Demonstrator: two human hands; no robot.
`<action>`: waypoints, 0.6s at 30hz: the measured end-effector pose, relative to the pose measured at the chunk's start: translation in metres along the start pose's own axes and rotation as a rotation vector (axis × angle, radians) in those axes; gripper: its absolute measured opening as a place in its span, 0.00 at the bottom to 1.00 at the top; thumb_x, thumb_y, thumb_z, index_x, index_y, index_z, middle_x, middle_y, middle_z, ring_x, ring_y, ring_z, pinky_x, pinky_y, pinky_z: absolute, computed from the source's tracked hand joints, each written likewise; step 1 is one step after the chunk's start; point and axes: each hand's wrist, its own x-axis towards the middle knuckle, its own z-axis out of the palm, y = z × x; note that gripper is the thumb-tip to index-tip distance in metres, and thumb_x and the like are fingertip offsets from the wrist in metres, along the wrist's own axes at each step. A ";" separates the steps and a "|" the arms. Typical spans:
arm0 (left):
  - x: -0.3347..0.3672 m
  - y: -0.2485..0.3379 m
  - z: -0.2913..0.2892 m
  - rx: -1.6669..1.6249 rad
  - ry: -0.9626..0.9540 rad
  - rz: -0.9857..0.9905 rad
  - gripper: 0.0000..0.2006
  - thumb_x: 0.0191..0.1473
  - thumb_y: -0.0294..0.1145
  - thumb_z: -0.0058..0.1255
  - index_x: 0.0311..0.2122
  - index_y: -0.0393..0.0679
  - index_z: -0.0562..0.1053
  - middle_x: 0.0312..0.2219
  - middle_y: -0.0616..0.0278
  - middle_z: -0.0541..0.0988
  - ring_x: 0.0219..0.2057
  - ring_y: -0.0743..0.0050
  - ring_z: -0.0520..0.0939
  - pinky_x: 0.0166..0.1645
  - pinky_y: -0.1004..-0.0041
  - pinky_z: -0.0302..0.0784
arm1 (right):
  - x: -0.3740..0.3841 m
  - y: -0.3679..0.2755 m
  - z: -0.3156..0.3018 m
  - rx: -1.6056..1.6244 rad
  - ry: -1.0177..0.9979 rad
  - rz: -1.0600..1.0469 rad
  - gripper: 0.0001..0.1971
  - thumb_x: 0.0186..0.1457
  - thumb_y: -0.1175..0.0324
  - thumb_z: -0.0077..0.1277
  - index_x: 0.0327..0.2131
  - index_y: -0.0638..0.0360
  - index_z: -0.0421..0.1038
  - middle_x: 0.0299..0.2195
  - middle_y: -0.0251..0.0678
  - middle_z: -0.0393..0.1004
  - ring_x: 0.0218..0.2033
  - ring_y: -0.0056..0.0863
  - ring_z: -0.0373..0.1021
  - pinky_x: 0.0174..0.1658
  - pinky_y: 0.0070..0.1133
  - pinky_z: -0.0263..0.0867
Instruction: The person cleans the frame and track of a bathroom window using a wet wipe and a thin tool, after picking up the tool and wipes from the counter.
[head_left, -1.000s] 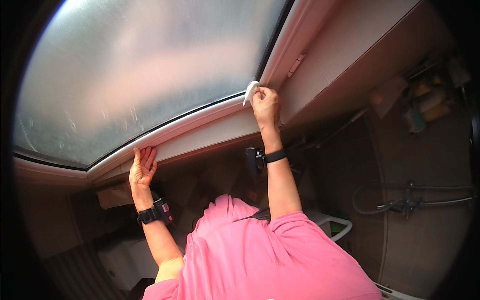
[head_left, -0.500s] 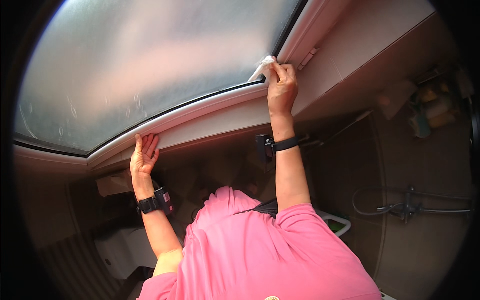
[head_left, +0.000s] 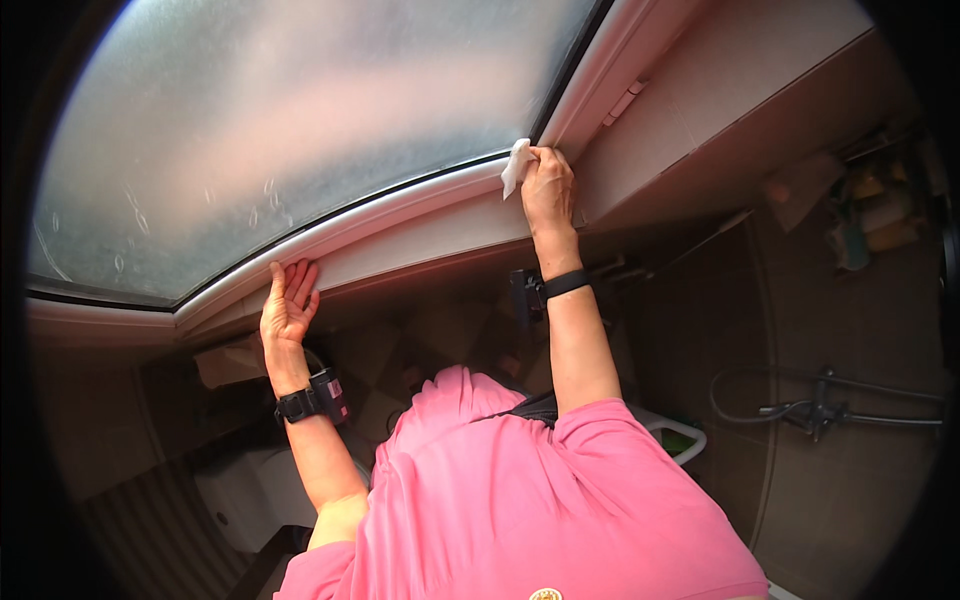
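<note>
white, thin and crumpled, the cloth [head_left: 516,169] is at the lower right corner of the window frame [head_left: 400,208], pinched in the right hand [head_left: 549,190]. the left hand [head_left: 288,305] is open, thumb apart, fingertips at the frame's lower edge. pale streaks [head_left: 137,211] mark the glass [head_left: 300,120] lower left, seemingly unwiped; whether the corner is clean, i cannot tell.

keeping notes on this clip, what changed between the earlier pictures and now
The right hand moved the white cloth up into the lower right corner of the glass, then back down over the frame. Nothing was taken hold of or let go; that grip stays on the cloth. The left hand stayed open at the frame.
</note>
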 end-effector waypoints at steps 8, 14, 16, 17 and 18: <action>0.001 0.002 -0.004 0.007 0.001 0.000 0.25 0.42 0.52 0.56 0.41 0.47 0.67 0.46 0.63 0.73 0.49 0.67 0.72 0.42 0.69 0.65 | -0.019 0.022 -0.039 -0.180 -0.557 0.273 0.12 0.45 0.67 0.46 0.32 0.61 0.74 0.32 0.50 0.72 0.37 0.46 0.69 0.43 0.30 0.64; -0.001 0.001 -0.006 0.017 0.011 0.000 0.25 0.42 0.52 0.56 0.41 0.47 0.67 0.46 0.62 0.73 0.49 0.67 0.72 0.41 0.70 0.65 | -0.020 0.031 -0.007 -0.386 -0.306 0.016 0.14 0.47 0.65 0.47 0.31 0.70 0.71 0.39 0.58 0.65 0.41 0.54 0.63 0.45 0.35 0.61; 0.001 0.000 0.000 0.016 0.002 -0.005 0.25 0.42 0.52 0.56 0.41 0.47 0.67 0.46 0.63 0.73 0.49 0.67 0.72 0.41 0.70 0.65 | -0.040 0.032 0.022 -0.414 -0.279 -0.049 0.12 0.45 0.71 0.48 0.30 0.72 0.70 0.41 0.56 0.61 0.44 0.52 0.59 0.46 0.35 0.61; 0.001 -0.001 0.002 0.016 -0.006 -0.005 0.25 0.42 0.52 0.56 0.41 0.47 0.67 0.46 0.63 0.73 0.49 0.67 0.72 0.41 0.70 0.66 | -0.049 0.027 0.031 -0.442 -0.205 -0.069 0.10 0.44 0.73 0.47 0.30 0.73 0.70 0.40 0.55 0.62 0.43 0.51 0.60 0.45 0.35 0.62; 0.002 -0.002 0.001 0.013 -0.010 -0.002 0.25 0.42 0.52 0.56 0.41 0.47 0.67 0.45 0.63 0.73 0.49 0.67 0.72 0.41 0.70 0.66 | -0.055 0.011 0.033 -0.437 -0.306 -0.092 0.09 0.42 0.76 0.47 0.28 0.73 0.70 0.38 0.54 0.63 0.42 0.50 0.61 0.45 0.33 0.63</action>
